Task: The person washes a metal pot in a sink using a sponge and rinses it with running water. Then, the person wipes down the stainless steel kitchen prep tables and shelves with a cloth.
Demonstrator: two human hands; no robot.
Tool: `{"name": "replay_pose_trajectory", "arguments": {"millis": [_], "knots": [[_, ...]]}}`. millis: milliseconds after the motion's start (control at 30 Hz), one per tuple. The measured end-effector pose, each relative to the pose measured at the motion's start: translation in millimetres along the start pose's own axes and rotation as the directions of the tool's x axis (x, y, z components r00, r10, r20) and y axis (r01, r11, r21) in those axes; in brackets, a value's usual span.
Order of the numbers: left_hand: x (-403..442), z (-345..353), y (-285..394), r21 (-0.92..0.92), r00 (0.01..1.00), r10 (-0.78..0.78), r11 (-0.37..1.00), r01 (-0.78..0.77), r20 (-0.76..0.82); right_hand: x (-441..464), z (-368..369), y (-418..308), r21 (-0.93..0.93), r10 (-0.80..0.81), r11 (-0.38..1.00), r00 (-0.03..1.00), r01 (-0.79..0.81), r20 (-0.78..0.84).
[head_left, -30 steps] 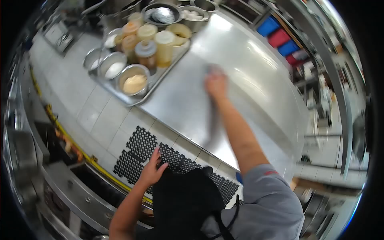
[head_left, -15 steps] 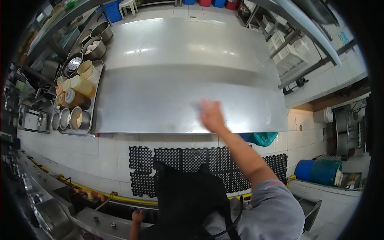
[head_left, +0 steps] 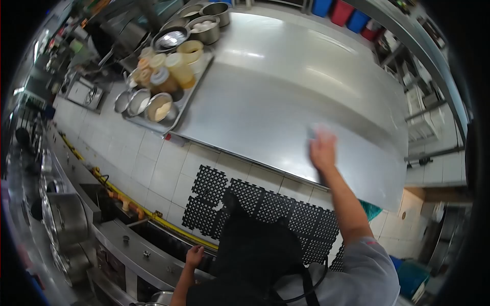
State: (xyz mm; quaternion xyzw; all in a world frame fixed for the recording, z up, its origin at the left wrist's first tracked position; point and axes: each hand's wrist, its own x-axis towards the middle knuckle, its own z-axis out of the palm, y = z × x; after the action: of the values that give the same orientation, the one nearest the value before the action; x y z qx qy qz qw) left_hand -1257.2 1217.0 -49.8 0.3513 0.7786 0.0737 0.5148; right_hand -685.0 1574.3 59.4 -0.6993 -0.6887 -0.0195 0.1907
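A wide stainless steel table (head_left: 255, 102) spans the middle of the view. My right hand (head_left: 323, 148) is over its surface near the front edge, smeared by motion. A small greyish patch shows at its fingertips, too blurred to name, and the finger pose is unclear. Low in the view, my left hand (head_left: 194, 256) hangs beside my black apron (head_left: 255, 255), near the stove edge, with its fingers curled. Whatever it may hold is hidden or too small to make out.
A metal tray (head_left: 178, 115) at the table's left end carries squeeze bottles (head_left: 178, 69) and steel containers (head_left: 160, 108). Behind it is a pot of eggs (head_left: 204, 29). Black perforated mats (head_left: 260, 201) lie on the floor. Large pots (head_left: 66, 219) stand at the left, by a yellow pipe (head_left: 173, 227).
The camera view has turned and tilted between frames. My right hand has moved across the table surface, farther from the tray than a second ago. My left hand has dropped lower, its fingers now curled.
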Motion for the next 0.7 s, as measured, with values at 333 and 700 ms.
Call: {"name": "replay_pose_trajectory", "arguments": {"millis": [333,700], "knots": [[-21.7,-55.0,-50.1,-0.455,0.935,-0.348,0.845,0.281,-0.069,192.3,128.2,-289.6,0.262,-0.555,0.806,0.831,0.531,0.023],[11.9,-54.9,-8.3,-0.513,0.835,-0.548,0.729,0.453,-0.04,201.7,112.3,-287.7,0.332,-0.703,0.686,0.708,0.647,0.072]]}}
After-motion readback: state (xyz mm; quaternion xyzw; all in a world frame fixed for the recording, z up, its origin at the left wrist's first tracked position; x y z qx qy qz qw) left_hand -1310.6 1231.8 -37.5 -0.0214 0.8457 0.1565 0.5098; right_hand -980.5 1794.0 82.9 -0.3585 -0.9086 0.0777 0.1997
